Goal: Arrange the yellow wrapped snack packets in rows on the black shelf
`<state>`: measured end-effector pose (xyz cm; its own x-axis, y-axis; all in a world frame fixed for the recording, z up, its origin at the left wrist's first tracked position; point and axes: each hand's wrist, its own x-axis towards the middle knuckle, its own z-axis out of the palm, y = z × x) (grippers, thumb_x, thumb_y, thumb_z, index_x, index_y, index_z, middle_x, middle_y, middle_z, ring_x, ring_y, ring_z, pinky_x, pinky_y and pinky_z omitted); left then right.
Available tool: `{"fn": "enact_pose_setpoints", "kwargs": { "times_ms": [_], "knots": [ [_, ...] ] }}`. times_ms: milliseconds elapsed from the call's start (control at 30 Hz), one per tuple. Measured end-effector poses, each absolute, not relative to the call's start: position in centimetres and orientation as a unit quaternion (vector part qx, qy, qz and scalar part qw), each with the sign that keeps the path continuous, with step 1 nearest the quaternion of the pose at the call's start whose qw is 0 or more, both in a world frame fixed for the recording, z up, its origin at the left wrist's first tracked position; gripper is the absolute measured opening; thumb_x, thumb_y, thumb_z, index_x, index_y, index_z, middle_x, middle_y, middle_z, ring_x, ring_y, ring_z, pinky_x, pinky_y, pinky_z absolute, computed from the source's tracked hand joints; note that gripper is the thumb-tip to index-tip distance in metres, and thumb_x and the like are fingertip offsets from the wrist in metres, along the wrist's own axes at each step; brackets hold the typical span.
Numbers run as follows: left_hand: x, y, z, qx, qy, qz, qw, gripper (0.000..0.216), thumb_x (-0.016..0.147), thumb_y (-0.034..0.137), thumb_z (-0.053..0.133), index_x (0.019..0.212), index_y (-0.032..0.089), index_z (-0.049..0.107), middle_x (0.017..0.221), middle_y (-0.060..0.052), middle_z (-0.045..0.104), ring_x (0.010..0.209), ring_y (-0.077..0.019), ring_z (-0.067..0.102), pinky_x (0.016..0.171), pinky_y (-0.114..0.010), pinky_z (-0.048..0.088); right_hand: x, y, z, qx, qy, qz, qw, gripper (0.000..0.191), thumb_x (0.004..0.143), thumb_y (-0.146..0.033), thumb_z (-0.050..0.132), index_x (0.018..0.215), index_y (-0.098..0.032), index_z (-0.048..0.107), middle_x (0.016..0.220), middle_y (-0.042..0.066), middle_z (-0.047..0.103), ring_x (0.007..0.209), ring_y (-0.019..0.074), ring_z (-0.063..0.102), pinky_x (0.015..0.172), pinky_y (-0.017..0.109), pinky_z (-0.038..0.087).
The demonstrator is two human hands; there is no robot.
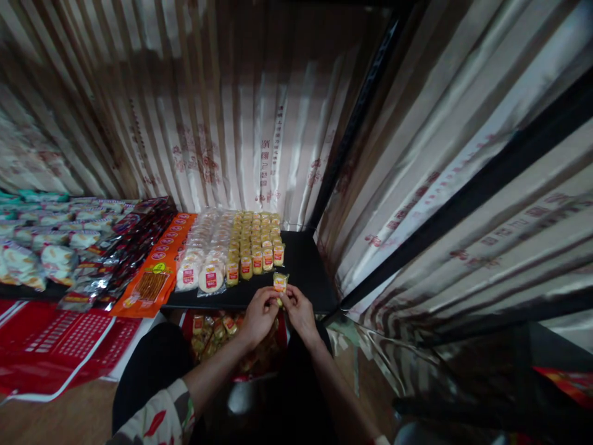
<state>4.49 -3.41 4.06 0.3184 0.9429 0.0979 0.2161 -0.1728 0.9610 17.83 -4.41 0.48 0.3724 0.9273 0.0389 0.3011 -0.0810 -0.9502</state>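
Note:
Between my two hands I hold a small yellow wrapped snack packet [280, 282] with a red and white label, just over the front edge of the black shelf [308, 266]. My left hand [260, 316] pinches its lower left side. From the right, my right hand [300, 312] grips it with thumb and fingers. Rows of similar yellow packets [257, 247] stand on the shelf just beyond my hands. Below my forearms, a red-edged container holds more loose yellow packets [215, 334], partly hidden by my arms and legs.
Left of the yellow rows lie round white wrapped crackers [211, 278], an orange snack bag [155, 272], dark shiny packets [118, 247] and white bags [58, 259]. A red bag [60, 346] hangs below. Black frame posts [354, 142] and curtains [231, 136] enclose the shelf.

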Motion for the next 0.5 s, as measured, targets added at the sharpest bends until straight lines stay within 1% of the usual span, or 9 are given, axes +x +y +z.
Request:
{"fn": "enact_pose_setpoints", "kwargs": {
  "times_ms": [167, 300, 400, 500],
  "knots": [
    [6.8, -2.0, 4.6, 0.652, 0.452, 0.383, 0.473, 0.024, 0.081, 0.019, 0.046, 0.099, 0.018, 0.062, 0.127, -0.009, 0.05, 0.117, -0.0191, 0.048, 0.087, -0.031, 0.049, 20.0, -1.5, 0.3, -0.652, -0.426, 0.315, 0.542, 0.043, 0.07, -0.049, 0.057, 0.099, -0.017, 0.061, 0.08, 0.003, 0.066, 0.051, 0.0113, 0.053, 0.05, 0.023, 0.045],
    [9.5, 0.1, 4.9, 0.677, 0.457, 0.367, 0.445, 0.031, 0.087, 0.024, 0.035, 0.105, 0.02, 0.061, 0.127, -0.007, 0.052, 0.117, -0.0171, 0.049, 0.096, -0.034, 0.045, 22.2, 1.8, 0.5, -0.668, -0.419, 0.275, 0.55, 0.044, 0.071, -0.048, 0.055, 0.101, -0.017, 0.06, 0.082, 0.005, 0.067, 0.053, 0.0127, 0.056, 0.054, 0.025, 0.046],
    [11.4, 2.2, 5.5, 0.737, 0.461, 0.334, 0.364, 0.035, 0.088, 0.023, 0.033, 0.111, 0.016, 0.059, 0.129, -0.009, 0.051, 0.122, -0.0186, 0.044, 0.106, -0.038, 0.034, 23.8, 4.5, 0.9, -0.678, -0.417, 0.239, 0.556, 0.045, 0.072, -0.049, 0.053, 0.102, -0.016, 0.061, 0.084, 0.006, 0.068, 0.06, 0.0151, 0.06, 0.058, 0.027, 0.048],
    [12.7, 4.3, 5.9, 0.807, 0.454, 0.293, 0.238, 0.035, 0.081, 0.016, 0.04, 0.111, 0.012, 0.059, 0.136, -0.011, 0.044, 0.133, -0.0242, 0.028, 0.111, -0.042, 0.025, 25.2, 7.2, 1.0, -0.696, -0.414, 0.2, 0.552, 0.046, 0.073, -0.05, 0.052, 0.101, -0.015, 0.062, 0.086, 0.007, 0.068, 0.068, 0.0174, 0.062, 0.064, 0.028, 0.049]
  ]
}}
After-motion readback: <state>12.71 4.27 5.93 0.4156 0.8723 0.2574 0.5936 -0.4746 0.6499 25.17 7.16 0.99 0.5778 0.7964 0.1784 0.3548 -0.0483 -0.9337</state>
